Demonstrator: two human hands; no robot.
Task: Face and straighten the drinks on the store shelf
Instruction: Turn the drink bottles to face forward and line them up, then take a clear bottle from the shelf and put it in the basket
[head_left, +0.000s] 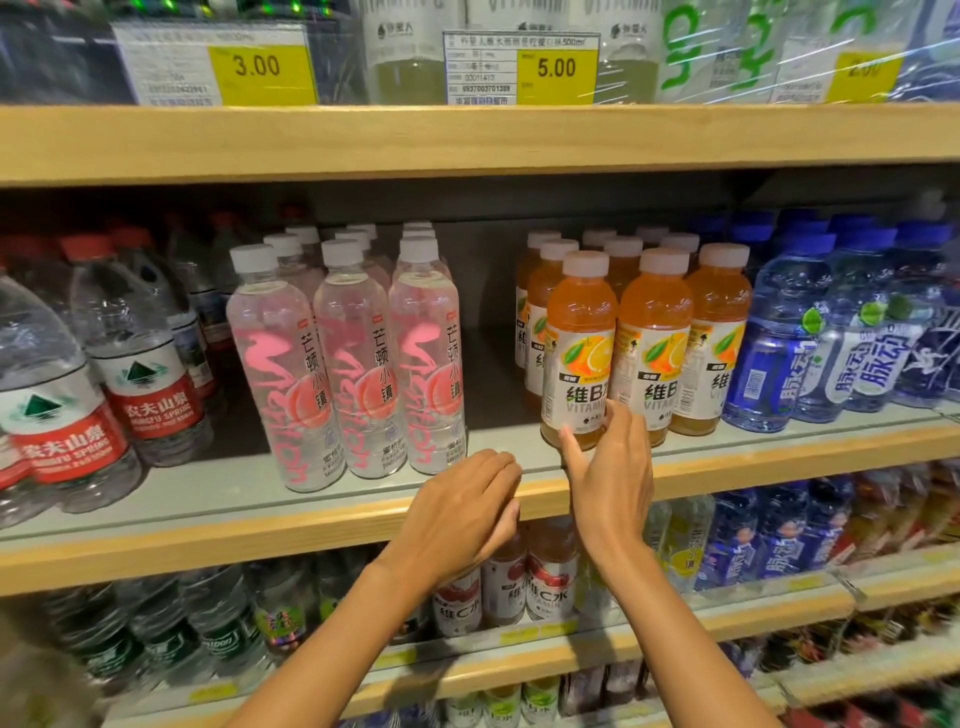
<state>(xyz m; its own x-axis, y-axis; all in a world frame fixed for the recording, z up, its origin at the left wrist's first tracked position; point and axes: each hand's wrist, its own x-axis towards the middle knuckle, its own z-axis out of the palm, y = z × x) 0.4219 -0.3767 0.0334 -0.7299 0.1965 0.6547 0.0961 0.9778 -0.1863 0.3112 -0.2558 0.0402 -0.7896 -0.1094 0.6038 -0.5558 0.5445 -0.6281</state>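
Orange drinks between pink bottles and blue bottles

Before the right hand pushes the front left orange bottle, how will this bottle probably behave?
The orange bottle looks full up to the neck, so it is probably stiff and heavy for its size. It is tall and narrow, so a push near the cap might tip it. The right hand is at its lower part, where a push should rather slide it.

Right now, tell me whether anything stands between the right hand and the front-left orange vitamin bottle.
Nothing visible does. The right hand reaches the front-left orange vitamin bottle at its lower label. The left hand sits aside by the shelf edge, outside that gap.
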